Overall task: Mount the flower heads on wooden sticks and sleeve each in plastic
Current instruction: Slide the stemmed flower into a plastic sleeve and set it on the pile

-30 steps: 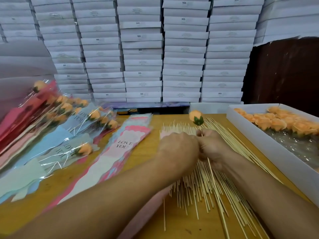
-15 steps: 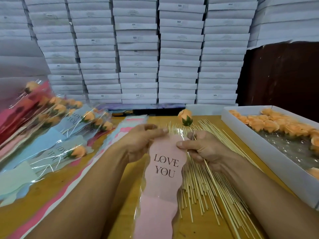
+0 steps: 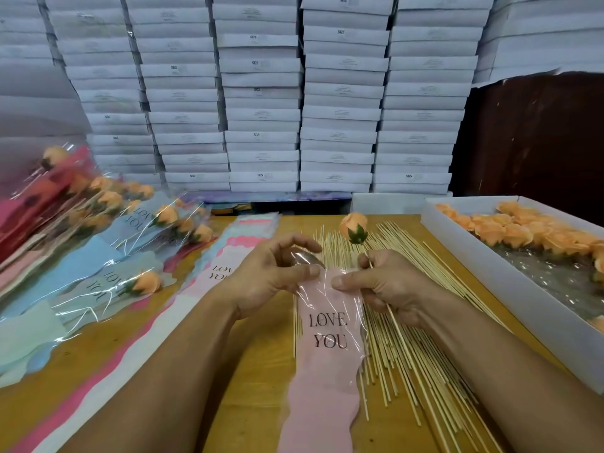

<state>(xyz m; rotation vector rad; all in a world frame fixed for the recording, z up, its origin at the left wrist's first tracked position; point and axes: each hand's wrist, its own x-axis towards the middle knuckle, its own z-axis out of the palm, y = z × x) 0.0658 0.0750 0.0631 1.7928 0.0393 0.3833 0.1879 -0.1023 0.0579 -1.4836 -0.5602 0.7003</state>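
Sleeving is the step in hand, judged from the head view, the only view supplied: one flower (image 3: 353,226) is already mounted on a stick (image 3: 390,313) and a pink sleeve (image 3: 327,348) printed LOVE YOU is being opened at its top edge. The left hand (image 3: 274,276) pinches the clear front film of the sleeve mouth between thumb and forefinger, the other fingers loosely curled above it. The right hand (image 3: 389,286) grips the stick in its curled fingers while its thumb presses on the sleeve's top edge, just beside the left thumb. The flower stands above and beyond the right hand, clear of the sleeve; the stick runs down through the fist and out below it, beside the sleeve's right edge. The sleeve hangs from both hands toward the viewer over the table (image 3: 261,380). Loose sticks (image 3: 425,354) lie fanned under and right of the hands. A tray (image 3: 490,273) of unmounted heads sits at far right; finished pieces (image 3: 130,243) are heaped at left, with spare sleeves (image 3: 228,256) between. Next move, in my judgement: part the two layers fully, then feed the stick's lower end into the mouth. Whether the mouth is yet open cannot be told.
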